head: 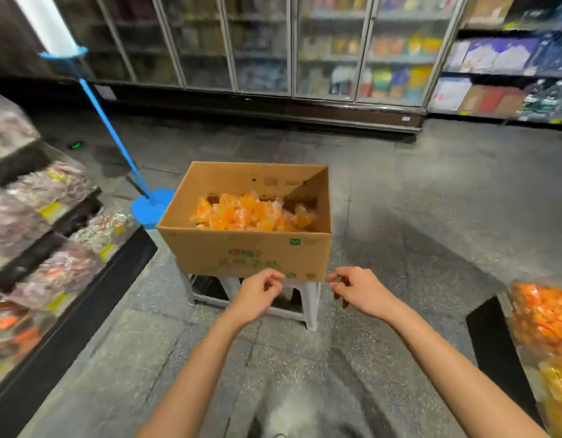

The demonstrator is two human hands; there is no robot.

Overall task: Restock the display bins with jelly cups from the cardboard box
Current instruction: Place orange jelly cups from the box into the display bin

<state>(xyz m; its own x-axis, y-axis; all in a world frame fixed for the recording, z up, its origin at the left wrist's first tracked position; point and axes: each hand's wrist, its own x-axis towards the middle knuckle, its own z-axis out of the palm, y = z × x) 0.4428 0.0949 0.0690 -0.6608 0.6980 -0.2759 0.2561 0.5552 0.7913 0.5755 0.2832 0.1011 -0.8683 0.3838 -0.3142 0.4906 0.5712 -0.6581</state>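
Cardboard box (246, 248) just beyond both hands

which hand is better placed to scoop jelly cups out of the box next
Neither clearly. Left hand and right hand both hang empty before the cardboard box, about level; jelly cups lie slightly left, marginally favouring left.

Both bare forearms reach forward, the left hand (257, 295) and right hand (360, 290) loosely curled, holding nothing.
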